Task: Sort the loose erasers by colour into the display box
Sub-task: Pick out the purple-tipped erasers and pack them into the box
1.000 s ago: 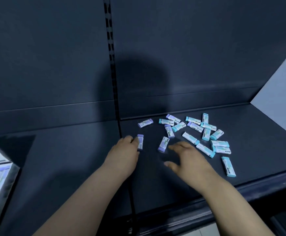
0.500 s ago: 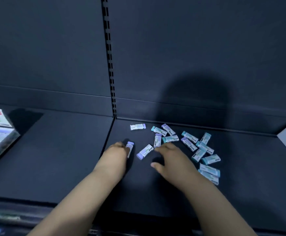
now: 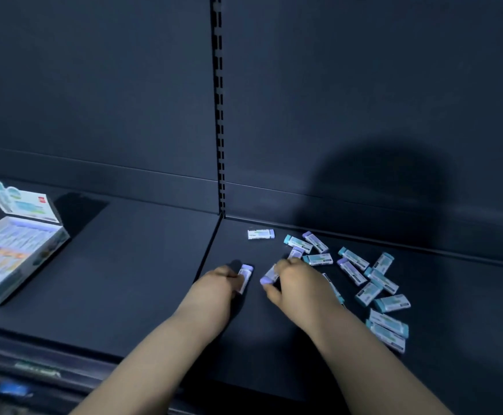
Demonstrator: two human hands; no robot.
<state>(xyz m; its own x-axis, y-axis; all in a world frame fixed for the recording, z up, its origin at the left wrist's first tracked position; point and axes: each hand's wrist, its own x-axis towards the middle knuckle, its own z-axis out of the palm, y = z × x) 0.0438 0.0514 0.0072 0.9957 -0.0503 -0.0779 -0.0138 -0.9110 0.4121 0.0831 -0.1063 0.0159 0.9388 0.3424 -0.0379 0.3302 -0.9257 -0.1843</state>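
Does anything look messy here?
Yes. The loose erasers lie scattered at all angles on the shelf, teal and purple mixed, well apart from the open display box on the left. The left hand grips a purple eraser; the right hand grips another.

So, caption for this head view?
Left hand and right hand each grip a purple eraser; loose erasers lie right, display box open far left.

Dim bluish light from behind and left throws a broad soft shadow on the dark matte back panel [image 3: 378,181]. The open printed cardboard display box [image 3: 19,253] looks smeared; the shelf's front edge [image 3: 34,369] is blurred.
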